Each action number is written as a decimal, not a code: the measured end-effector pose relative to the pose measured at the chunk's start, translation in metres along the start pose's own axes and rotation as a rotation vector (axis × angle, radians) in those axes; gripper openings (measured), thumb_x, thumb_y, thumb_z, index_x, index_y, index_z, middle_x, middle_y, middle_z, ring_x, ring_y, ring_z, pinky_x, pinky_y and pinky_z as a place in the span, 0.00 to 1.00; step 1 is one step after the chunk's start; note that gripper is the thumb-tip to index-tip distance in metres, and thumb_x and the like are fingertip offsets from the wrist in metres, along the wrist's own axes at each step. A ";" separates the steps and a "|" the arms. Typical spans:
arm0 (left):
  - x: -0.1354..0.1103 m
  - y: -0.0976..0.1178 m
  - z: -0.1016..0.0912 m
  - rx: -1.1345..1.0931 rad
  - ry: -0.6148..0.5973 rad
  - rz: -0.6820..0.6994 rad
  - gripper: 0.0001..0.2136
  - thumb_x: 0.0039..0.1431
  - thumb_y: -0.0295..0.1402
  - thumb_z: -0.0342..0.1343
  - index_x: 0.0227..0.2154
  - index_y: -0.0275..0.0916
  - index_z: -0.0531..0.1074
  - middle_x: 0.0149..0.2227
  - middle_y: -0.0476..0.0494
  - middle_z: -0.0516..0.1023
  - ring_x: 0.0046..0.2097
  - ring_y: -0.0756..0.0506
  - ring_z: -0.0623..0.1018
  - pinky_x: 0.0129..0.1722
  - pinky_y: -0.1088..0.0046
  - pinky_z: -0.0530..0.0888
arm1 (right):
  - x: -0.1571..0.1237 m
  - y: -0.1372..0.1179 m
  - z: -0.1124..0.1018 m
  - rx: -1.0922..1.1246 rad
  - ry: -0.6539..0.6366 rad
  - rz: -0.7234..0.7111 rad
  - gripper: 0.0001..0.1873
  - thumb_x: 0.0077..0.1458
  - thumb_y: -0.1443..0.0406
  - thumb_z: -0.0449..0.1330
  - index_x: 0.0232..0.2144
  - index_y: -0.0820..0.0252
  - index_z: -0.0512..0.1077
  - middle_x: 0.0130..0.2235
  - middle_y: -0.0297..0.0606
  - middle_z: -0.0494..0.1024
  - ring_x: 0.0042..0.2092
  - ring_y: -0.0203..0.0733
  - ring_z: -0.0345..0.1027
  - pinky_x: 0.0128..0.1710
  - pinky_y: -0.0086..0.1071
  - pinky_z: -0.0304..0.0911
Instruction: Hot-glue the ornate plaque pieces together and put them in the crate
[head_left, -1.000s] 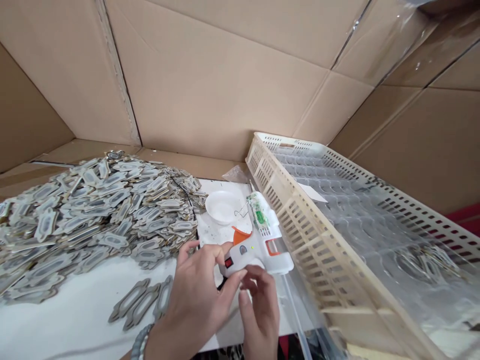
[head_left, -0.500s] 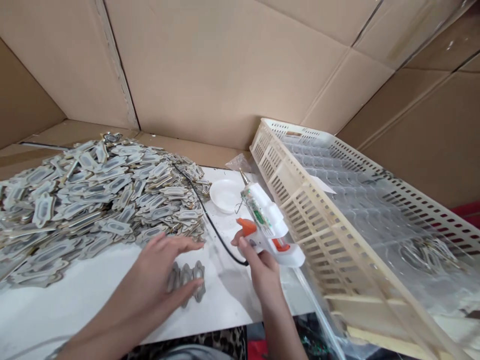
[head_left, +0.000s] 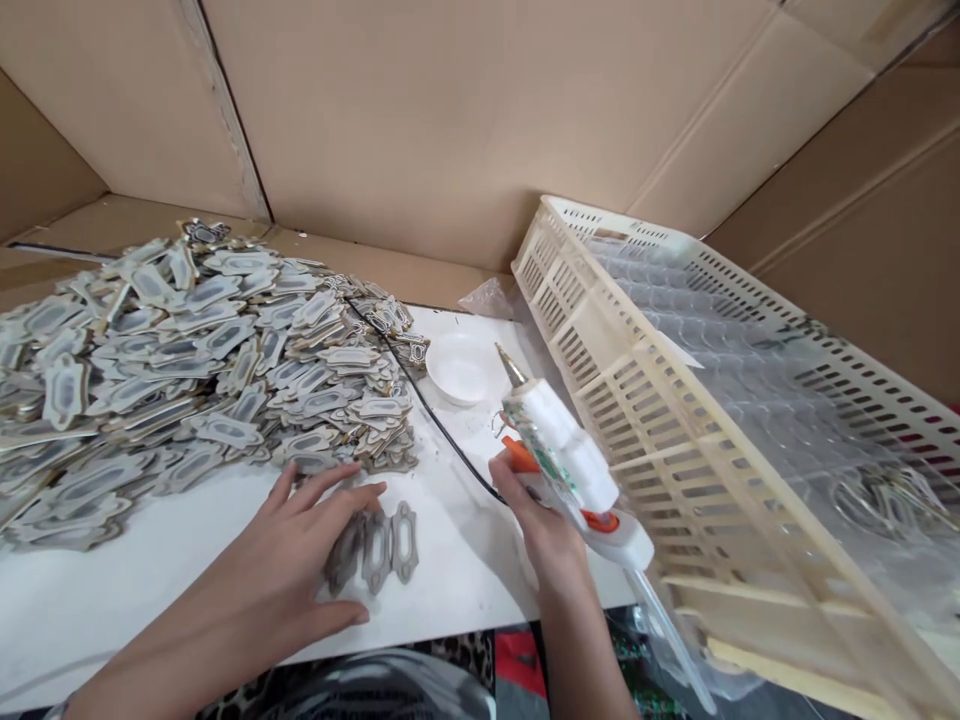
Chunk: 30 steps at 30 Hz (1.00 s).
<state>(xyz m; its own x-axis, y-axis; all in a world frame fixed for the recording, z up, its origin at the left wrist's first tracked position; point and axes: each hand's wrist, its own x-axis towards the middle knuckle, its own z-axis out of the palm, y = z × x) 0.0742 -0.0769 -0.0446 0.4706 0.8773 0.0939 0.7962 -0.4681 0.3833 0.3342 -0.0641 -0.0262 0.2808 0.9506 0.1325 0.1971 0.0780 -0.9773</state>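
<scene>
My right hand (head_left: 544, 525) is closed around the handle of a white hot glue gun (head_left: 574, 450) with an orange trigger. Its metal nozzle points up and to the left, and a clear glue stick (head_left: 671, 640) sticks out of the back. My left hand (head_left: 315, 550) is spread over the table with thumb and fingers apart. Beneath and beside its fingers, several flat grey frame-shaped pieces (head_left: 405, 543) stand in a row, partly hidden by the hand. To the left lies a large heap of similar pieces (head_left: 217, 360).
A white bowl (head_left: 466, 368) sits behind the glue gun, with a black cord (head_left: 442, 425) running past it. A cream plastic crate (head_left: 607, 370) with clear plastic inside stands at the right. Cardboard walls (head_left: 397, 120) enclose the white table (head_left: 202, 540).
My left hand has spread wider and shifted slightly left, uncovering more of the row. The glue gun has moved right and a little lower in view. The camera view has shifted slightly.
</scene>
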 end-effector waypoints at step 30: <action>0.043 0.044 -0.009 -0.398 0.408 0.141 0.20 0.51 0.38 0.68 0.42 0.46 0.65 0.49 0.44 0.82 0.47 0.41 0.83 0.41 0.65 0.81 | -0.002 -0.026 0.031 0.145 -0.237 0.231 0.12 0.45 0.55 0.67 0.26 0.56 0.75 0.27 0.32 0.77 0.31 0.38 0.71 0.34 0.31 0.70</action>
<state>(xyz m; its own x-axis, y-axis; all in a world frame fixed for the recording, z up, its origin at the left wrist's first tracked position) 0.1264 -0.0588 -0.0151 0.3142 0.8161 0.4850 0.4957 -0.5767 0.6494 0.2993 -0.0582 -0.0058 0.0733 0.9901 -0.1197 0.0143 -0.1211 -0.9925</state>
